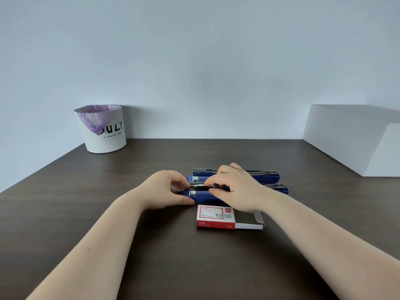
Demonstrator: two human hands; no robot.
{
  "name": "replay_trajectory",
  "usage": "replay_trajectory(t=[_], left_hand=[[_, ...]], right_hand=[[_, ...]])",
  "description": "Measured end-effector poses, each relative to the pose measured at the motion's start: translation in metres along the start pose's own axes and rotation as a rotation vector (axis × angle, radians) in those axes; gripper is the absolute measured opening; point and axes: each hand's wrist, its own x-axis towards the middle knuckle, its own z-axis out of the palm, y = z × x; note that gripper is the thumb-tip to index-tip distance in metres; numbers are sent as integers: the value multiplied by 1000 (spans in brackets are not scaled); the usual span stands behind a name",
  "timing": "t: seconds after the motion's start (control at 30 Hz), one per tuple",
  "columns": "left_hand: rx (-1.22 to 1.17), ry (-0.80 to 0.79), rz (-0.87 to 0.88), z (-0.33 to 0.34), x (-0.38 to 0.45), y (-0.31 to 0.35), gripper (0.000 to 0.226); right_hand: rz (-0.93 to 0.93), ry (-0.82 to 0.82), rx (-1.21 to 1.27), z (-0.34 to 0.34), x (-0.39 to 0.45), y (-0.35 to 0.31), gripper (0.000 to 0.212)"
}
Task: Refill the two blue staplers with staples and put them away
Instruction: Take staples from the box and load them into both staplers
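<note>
Nearest the camera, a red and white staple box [216, 217] lay flat on the dark wooden table [86, 213], its inner tray [249, 221] slid partly out to the right. Just beyond the box, the nearer blue stapler [201, 197] was laid open lengthwise, its metal staple channel [201, 187] exposed. Its left end was gripped by the left hand [164, 189], the thumb pressed to the near side and the fingers curled over the far side. The right hand [236, 189] was held over the channel with fingertips pinched together on something small and dark; what it was could not be told. Touching behind, the second blue stapler [259, 175] was also opened. Farther back, a white bin [106, 137] lined with a purple bag stood at left, a white box [346, 137] at right.
</note>
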Motion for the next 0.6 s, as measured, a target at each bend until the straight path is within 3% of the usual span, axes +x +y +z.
replay_trajectory(t=[0.3, 0.43, 0.6], left_hand=[[-22, 95, 19, -1, -5, 4, 35], [-73, 193, 64, -5, -11, 20, 31], [-78, -71, 143, -6, -18, 44, 25]], right_hand=[[42, 87, 180, -16, -19, 12, 13], [96, -121, 227, -45, -43, 19, 25], [116, -331, 107, -55, -48, 20, 44]])
